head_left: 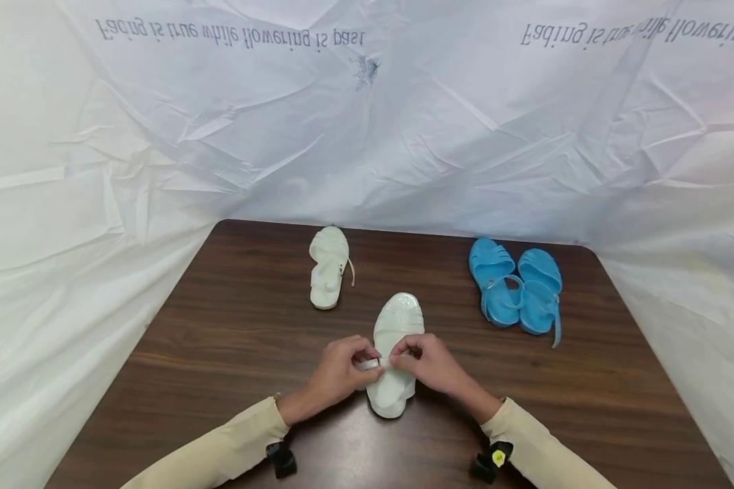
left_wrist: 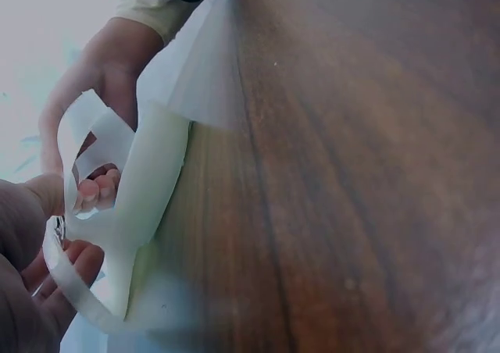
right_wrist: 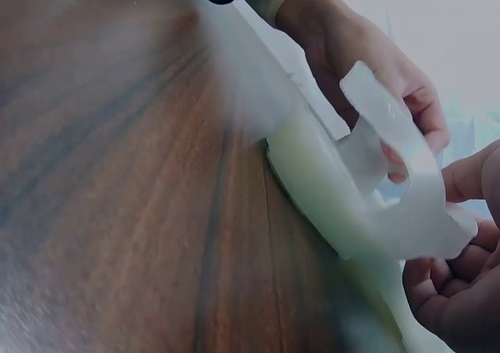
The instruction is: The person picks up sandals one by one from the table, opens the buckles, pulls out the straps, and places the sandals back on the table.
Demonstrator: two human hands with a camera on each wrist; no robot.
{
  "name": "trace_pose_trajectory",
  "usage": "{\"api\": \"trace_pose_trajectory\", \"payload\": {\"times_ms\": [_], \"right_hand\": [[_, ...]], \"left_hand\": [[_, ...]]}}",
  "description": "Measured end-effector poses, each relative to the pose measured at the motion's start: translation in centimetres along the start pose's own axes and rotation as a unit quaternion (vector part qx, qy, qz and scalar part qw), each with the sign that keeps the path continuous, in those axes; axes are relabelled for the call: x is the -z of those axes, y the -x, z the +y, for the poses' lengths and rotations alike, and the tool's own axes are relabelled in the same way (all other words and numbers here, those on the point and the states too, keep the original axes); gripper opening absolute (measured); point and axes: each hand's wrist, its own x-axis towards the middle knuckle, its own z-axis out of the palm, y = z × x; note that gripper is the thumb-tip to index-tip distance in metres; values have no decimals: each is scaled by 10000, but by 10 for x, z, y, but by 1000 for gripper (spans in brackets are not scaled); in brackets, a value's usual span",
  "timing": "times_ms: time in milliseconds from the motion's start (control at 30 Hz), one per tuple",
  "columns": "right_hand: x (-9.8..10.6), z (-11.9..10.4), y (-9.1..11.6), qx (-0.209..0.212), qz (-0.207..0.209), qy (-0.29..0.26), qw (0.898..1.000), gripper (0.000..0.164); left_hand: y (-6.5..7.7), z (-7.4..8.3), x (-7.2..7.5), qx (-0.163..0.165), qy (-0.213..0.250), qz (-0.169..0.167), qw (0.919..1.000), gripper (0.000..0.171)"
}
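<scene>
A white sandal (head_left: 397,316) lies on the table in front of me, toe pointing away. My left hand (head_left: 342,370) pinches its ankle strap on the left side, where a small metal buckle (left_wrist: 60,226) shows by the fingers in the left wrist view. From the right, my right hand (head_left: 431,367) pinches the strap over the middle of the sandal, its fingertips close to those of the left. In the right wrist view the white strap (right_wrist: 414,162) arches up from the sole (right_wrist: 316,185). A narrow strap (left_wrist: 74,287) loops down below the left fingers.
Another white sandal (head_left: 330,258) with its strap hanging loose lies farther back on the dark wooden table (head_left: 245,305). At the back right, two blue sandals (head_left: 492,288) lie side by side. White sheeting (head_left: 404,156) hangs behind the table and along its sides.
</scene>
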Motion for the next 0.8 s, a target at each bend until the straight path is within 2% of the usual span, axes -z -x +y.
{"api": "trace_pose_trajectory", "payload": {"times_ms": [200,400,667,800], "right_hand": [[4,-2,4,-100,201,206,9995,7],[14,2,8,-560,211,153,9981,7],[27,7,11,-920,14,-315,9953,8],[29,4,9,-950,-105,-630,9934,16]], "left_hand": [[1,-5,-1,-140,199,22,9997,14],[2,-6,1,-55,380,79,9992,15],[0,-4,2,-3,372,27,9993,14],[0,-4,3,39,426,-46,9991,13]]}}
